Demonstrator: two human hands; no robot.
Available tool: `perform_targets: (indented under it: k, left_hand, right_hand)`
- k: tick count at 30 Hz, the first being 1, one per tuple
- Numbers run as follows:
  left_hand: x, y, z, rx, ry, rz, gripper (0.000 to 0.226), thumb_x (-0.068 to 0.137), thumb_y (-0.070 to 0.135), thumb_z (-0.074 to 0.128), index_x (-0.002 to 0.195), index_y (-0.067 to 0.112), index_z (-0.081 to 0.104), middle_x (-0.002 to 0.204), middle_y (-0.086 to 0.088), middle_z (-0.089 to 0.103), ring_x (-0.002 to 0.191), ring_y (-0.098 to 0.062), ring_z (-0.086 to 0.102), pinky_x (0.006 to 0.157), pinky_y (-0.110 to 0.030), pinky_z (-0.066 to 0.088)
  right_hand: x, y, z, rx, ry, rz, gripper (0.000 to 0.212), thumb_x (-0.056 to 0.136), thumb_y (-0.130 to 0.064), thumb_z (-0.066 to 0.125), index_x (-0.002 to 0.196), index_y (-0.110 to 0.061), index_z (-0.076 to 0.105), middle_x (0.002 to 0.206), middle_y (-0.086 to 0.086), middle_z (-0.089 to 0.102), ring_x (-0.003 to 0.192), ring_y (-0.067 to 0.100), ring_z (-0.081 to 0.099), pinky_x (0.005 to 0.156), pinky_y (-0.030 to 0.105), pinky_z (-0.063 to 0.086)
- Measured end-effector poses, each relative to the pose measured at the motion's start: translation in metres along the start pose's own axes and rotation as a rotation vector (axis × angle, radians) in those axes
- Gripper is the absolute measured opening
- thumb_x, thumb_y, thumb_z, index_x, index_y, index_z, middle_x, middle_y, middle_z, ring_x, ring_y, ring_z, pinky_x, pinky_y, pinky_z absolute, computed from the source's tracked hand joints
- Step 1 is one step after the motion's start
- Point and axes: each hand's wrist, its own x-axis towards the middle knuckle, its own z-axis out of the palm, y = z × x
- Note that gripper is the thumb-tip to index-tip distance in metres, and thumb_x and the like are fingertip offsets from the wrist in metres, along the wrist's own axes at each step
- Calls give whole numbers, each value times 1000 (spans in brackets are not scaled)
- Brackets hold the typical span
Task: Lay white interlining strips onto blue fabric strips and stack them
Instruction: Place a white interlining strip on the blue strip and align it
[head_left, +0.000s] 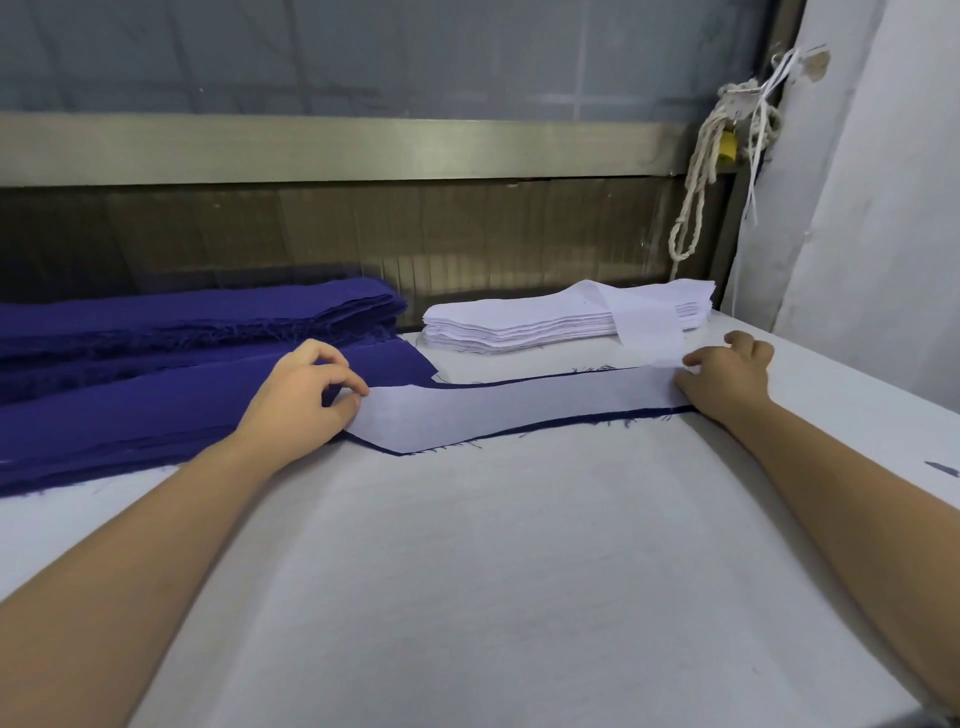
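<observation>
Both hands sit at opposite ends of one white interlining strip (519, 410), bare forearms reaching in from the near corners across a pale padded table (493, 571). The left hand (301, 395) pinches the strip's left end between thumb and forefinger, its other fingers curled. The right hand (727, 374) has its fingers curled at the right end and appears to nip the white cloth there between thumb and forefinger, though the grip is partly hidden.

The white strip lies flat on a blue fabric strip (571, 423), which shows only as a thin frayed edge along both long sides. Their left end bends down to a point.

Behind the left hand, a broad pile of blue fabric (130, 415) spreads to the left edge, with a taller blue stack (208, 317) beyond it. To the right of that stands a neat stack of white interlining pieces (519, 322). One loose white piece (649, 327) drapes from the top of this stack down towards the right hand.

Farther back runs a metal window rail (311, 145), and a knotted cream rope (696, 182) hangs at the right.
</observation>
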Motion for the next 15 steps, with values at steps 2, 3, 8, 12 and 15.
perform_targets:
  k: [2,3,8,12,15]
  left_hand:
    - [1,0,0,16,8,-12,13,89,18,62,93,25,72,105,11,44,99,-12,43,74,-31,40]
    - [1,0,0,20,7,-18,14,89,18,61,94,24,72,105,11,45,100,-12,43,74,-32,42]
    - [1,0,2,30,4,-29,15,89,18,61,96,24,72,103,10,48,100,-11,41,74,-32,41]
    - [3,-3,2,32,58,-49,12,89,18,61,95,22,72,104,7,51,99,-12,40,77,-32,39]
    - [6,-8,0,25,148,-112,13,89,16,61,97,19,70,111,1,54,105,-21,41,84,-31,36]
  right_hand:
    - [1,0,1,-46,-3,-24,29,90,-14,51,112,-5,67,144,18,31,132,33,18,104,37,27]
    - [1,0,1,-63,-14,-32,27,90,-13,49,106,-4,69,138,17,40,127,34,24,100,38,31]
    - [-2,-2,-1,-120,-50,-40,28,92,-14,43,104,-7,67,114,16,59,108,37,42,82,35,35]
    - [-6,-14,-1,-124,18,-93,32,95,-19,44,119,-11,63,126,17,54,115,38,41,93,39,35]
    - [-9,-38,3,-80,29,-208,32,94,-18,46,122,-11,62,129,15,53,116,37,43,95,40,36]
